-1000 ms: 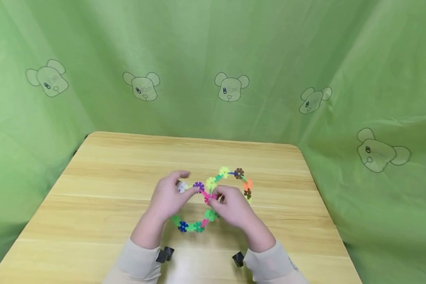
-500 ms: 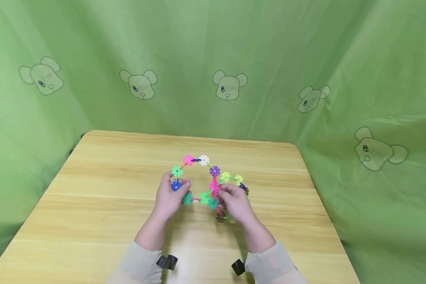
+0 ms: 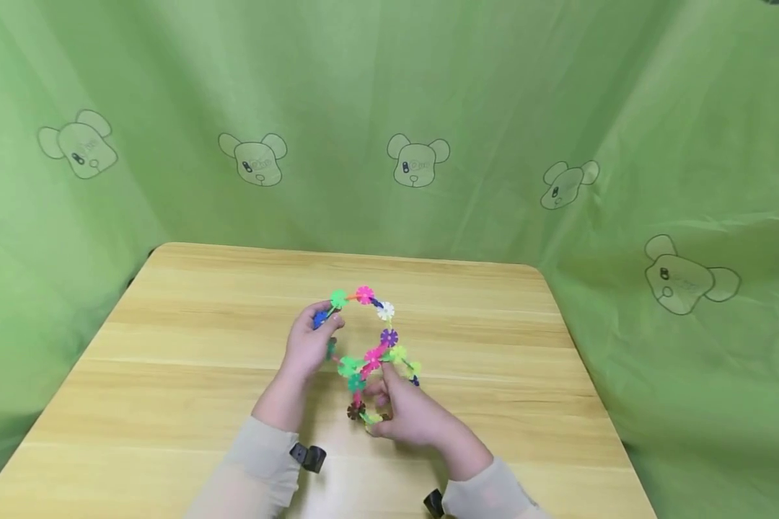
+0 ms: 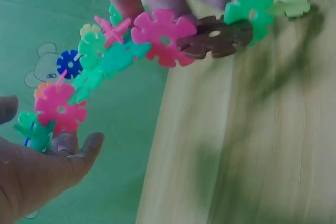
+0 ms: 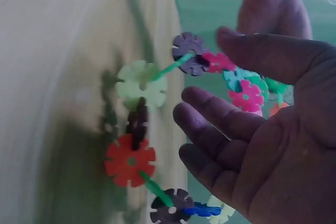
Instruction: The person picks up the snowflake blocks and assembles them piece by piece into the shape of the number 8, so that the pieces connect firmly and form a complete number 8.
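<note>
Plastic snowflake discs in many colours are slotted together into a chain of two joined loops (image 3: pixel 389 337), held up over the table. My left hand (image 3: pixel 308 342) pinches the far-left side of the larger loop by the blue disc (image 3: pixel 321 319). In the left wrist view, a green disc (image 4: pixel 35 132) sits between its thumb and finger, beside a pink disc (image 4: pixel 60 109). My right hand (image 3: pixel 415 414) is at the smaller loop with thumb and fingers spread apart. In the right wrist view, its loosely bent fingers (image 5: pixel 210 116) lie beside that loop's orange disc (image 5: pixel 130 161).
The wooden table (image 3: pixel 188 375) lies beneath both hands. A green curtain (image 3: pixel 337 209) with printed mouse heads surrounds its back and sides. Black wrist cameras (image 3: pixel 308 457) sit at both cuffs.
The chain has tilted, its larger loop turning clockwise and its smaller loop swinging down and left. My right hand has moved down and left, its thumb and fingers now spread apart rather than pinching.
</note>
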Motion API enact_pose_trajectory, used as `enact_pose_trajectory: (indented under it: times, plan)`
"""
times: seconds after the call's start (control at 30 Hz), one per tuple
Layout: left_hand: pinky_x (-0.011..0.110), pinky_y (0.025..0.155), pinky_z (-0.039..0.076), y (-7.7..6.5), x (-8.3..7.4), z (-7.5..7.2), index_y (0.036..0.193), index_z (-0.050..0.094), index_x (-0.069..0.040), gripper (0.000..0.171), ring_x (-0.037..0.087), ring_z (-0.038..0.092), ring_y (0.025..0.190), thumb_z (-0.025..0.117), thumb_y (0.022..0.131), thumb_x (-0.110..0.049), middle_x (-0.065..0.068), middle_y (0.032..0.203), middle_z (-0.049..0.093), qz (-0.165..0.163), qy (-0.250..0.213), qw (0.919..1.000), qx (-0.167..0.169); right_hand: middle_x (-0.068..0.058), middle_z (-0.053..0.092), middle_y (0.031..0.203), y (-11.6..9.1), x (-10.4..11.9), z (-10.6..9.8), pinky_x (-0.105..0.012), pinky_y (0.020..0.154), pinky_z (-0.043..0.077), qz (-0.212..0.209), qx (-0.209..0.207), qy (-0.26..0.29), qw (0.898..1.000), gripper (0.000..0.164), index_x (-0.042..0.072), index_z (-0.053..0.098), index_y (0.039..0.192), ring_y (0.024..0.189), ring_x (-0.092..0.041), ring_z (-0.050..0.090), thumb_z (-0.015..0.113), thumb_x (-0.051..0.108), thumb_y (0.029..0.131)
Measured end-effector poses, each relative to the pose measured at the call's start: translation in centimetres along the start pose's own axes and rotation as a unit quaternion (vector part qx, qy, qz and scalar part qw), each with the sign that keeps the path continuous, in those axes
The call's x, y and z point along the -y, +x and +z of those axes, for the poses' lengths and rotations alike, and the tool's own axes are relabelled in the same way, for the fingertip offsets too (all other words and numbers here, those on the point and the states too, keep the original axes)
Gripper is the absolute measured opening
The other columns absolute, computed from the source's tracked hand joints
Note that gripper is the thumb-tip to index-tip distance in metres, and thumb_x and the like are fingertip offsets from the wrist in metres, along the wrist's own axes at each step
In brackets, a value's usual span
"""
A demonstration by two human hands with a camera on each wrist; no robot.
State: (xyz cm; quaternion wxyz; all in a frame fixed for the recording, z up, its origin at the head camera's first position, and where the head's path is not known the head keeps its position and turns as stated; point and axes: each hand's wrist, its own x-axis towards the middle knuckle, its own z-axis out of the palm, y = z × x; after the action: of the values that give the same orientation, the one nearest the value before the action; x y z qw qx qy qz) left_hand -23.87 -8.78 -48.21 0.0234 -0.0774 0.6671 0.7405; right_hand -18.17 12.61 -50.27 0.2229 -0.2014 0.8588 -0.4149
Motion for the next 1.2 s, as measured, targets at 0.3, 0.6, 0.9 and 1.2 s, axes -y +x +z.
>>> enact_pose_trajectory:
  times: [0.3,0.6,0.9,1.2]
  plan:
    - [0.062,0.124,0.025,0.8,0.7,-0.1,0.166,0.015,0.004,0.077,0.052,0.031,0.150,0.060,0.108,-0.023,0.031,0.167,0.025,-0.008,0.086,0.9951,0.048,0.009,0.063,0.079,0.7,-1.7,1.7,-0.022,0.063,0.054,0.002,-0.053,-0.137,0.989,0.103,-0.011,0.010,0.163,0.067,-0.005,0.057,0.076,-0.008,0.084]
    - [0.053,0.098,0.057,0.9,3.7,0.4,0.162,0.022,0.009,0.076,0.036,0.069,0.099,0.061,0.106,-0.023,0.037,0.161,0.034,-0.048,0.187,0.9791,0.064,0.009,0.058,0.068,1.9,-2.3,2.6,-0.024,0.055,0.052,0.015,-0.080,-0.118,0.990,0.093,-0.015,0.014,0.161,0.058,-0.007,0.056,0.071,-0.006,0.087]
    - [0.061,0.118,0.037,0.9,5.8,1.2,0.157,0.032,0.015,0.070,0.051,0.045,0.142,0.063,0.104,-0.018,0.035,0.158,0.040,-0.050,0.218,0.9706,0.088,0.003,0.058,0.070,3.1,-2.0,3.7,-0.027,0.054,0.050,0.048,-0.069,-0.075,0.994,0.074,-0.018,0.033,0.154,0.059,-0.011,0.055,0.065,-0.004,0.089]
    - [0.056,0.111,0.047,0.2,6.3,1.7,0.152,0.043,0.013,0.064,0.043,0.063,0.119,0.067,0.103,-0.021,0.032,0.149,0.053,-0.040,0.270,0.9559,0.108,0.002,0.061,0.071,4.1,-2.1,4.5,-0.026,0.055,0.051,0.020,-0.090,-0.067,0.993,0.063,-0.017,0.045,0.146,0.057,-0.010,0.057,0.065,-0.001,0.089]
